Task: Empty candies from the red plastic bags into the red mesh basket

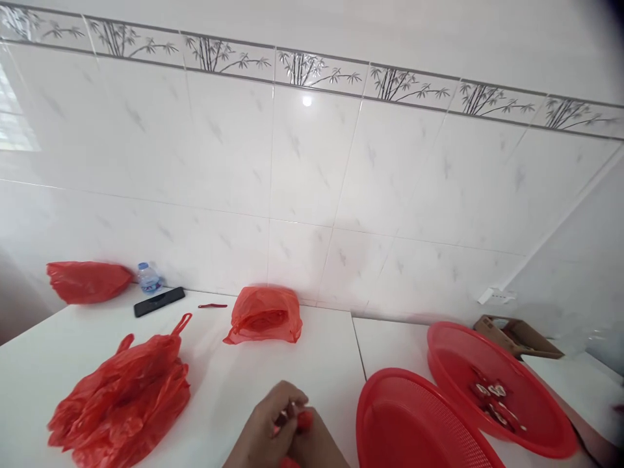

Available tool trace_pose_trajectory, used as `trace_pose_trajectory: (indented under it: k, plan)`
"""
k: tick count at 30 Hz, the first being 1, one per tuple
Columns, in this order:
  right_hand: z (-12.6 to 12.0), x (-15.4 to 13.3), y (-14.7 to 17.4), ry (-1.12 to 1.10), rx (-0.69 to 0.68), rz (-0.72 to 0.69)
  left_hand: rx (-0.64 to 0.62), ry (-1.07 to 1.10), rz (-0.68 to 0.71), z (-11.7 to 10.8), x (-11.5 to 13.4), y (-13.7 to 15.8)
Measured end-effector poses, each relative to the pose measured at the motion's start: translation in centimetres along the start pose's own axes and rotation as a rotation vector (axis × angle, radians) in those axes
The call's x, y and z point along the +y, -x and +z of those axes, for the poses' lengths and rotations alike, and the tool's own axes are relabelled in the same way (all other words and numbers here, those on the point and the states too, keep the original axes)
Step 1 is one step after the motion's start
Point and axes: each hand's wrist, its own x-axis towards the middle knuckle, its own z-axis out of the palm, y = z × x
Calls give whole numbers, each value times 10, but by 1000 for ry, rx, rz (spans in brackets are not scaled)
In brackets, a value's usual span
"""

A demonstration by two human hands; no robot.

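Close together over the white table point(219, 390), my two hands are at the bottom middle of the head view. My left hand point(268, 419) is closed, its fingers curled and meeting the other hand. Beside it, my right hand point(316, 442) is closed too. A small red thing point(305, 420) shows between the fingers; its kind and most of its shape are hidden. Nearest on the right is a red plastic basket point(390, 416) with perforated sides. To the left lies a heap of crumpled red plastic bags point(127, 396).
Behind the hands sits another red plastic bag point(266, 315). At the back left are a red bag point(90, 281), a water bottle point(149, 278), a black phone point(159, 301) and a thin red strip point(212, 305). A second red basket point(546, 422) holds small red-and-white pieces; a cardboard box point(531, 338) stands behind.
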Motion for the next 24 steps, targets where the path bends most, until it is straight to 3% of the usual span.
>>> trace_pose_trajectory:
  k: [3,5,8,11,16,21,24]
  plan:
    - [-2,10,-4,-158,102,99,73,-180,114,-2,-11,3]
    - [-6,16,-2,-251,40,81,-19,-274,125,-4,-21,5]
    - [-11,22,4,-255,-55,68,-164,-353,73,0,-34,9]
    - [-14,28,8,-239,-119,92,-194,-375,-34,4,-38,13]
    - [-24,43,10,-330,-240,59,-124,-298,-161,2,-40,12]
    - [-32,50,12,-599,-186,32,61,-119,-277,3,-54,2]
    - [-36,46,13,-651,-192,33,-1,111,-299,6,-59,-3]
